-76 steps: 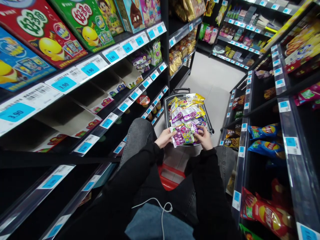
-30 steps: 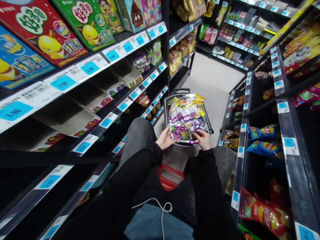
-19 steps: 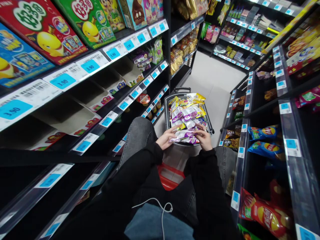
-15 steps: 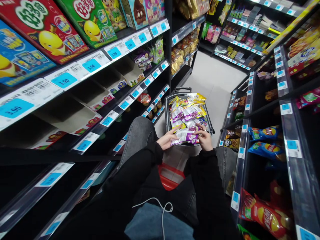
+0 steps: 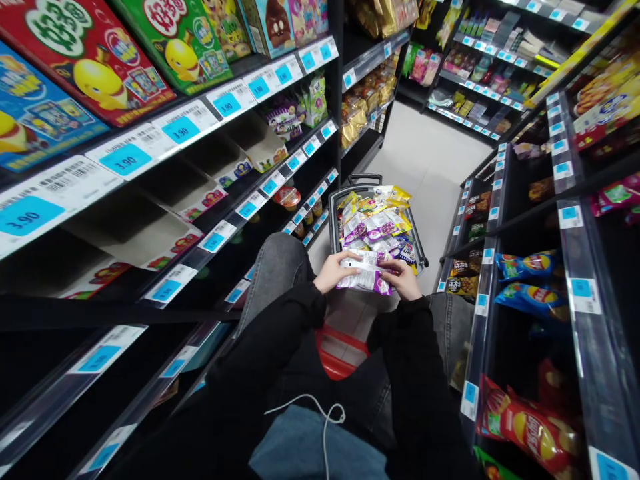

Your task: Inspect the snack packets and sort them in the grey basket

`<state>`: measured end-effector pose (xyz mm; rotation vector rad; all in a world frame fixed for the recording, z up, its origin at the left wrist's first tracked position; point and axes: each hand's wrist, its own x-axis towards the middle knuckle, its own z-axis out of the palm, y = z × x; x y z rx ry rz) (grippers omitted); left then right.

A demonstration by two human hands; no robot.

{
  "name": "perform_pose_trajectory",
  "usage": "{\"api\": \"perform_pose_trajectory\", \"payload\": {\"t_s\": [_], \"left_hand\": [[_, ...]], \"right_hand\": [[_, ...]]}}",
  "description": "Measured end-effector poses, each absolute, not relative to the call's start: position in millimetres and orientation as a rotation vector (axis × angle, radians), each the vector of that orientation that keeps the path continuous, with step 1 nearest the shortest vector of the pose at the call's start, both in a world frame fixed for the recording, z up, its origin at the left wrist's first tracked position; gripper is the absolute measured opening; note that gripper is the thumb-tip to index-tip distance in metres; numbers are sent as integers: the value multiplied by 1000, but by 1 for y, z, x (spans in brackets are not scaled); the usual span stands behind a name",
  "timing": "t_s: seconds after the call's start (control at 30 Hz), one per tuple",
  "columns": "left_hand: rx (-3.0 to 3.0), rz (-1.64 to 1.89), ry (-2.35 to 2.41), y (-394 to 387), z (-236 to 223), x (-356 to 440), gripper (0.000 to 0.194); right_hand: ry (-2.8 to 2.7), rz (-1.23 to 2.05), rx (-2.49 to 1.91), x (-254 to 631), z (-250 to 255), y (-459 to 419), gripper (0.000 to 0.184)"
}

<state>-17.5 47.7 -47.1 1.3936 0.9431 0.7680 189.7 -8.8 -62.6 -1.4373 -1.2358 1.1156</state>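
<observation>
L hand & R hand are pinching the purple-white bag btwn them, fingers closed near each end; its long side is running L-R.

This is a shop, a supermarket by the look of it, and we're in a narrow aisle where black shelves close in on the left and right, their edges lined with price tags, several at the near left reading 3.90. Bright boxes stand in a row above card trays on the left, gold bags shine farther along, and chip bags lie on the right. Beyond the pale floor, more goods fill the far shelves, tagged the same way, and a basket heaped with small packets sits in the aisle.
</observation>
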Motion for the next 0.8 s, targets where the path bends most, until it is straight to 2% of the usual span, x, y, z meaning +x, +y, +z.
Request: {"api": "perform_pose_trajectory", "payload": {"t_s": [0.1, 0.2, 0.43, 0.8], "left_hand": [[1442, 808, 996, 49, -48, -17, 25], [1468, 862, 1042, 50, -50, -17, 20], [1426, 930, 1095, 48, -53, -13, 6], [1279, 958, 926, 50, -53, -16, 8]], "right_hand": [[-1230, 1062, -1469, 188, -67, -7, 15], [-1261, 1021, -1454, 186, -67, -6, 12], [-1296, 1047, -1402, 179, -63, -5, 14], [-1175, 907, -1449, 177, -52, -12, 15]]}}
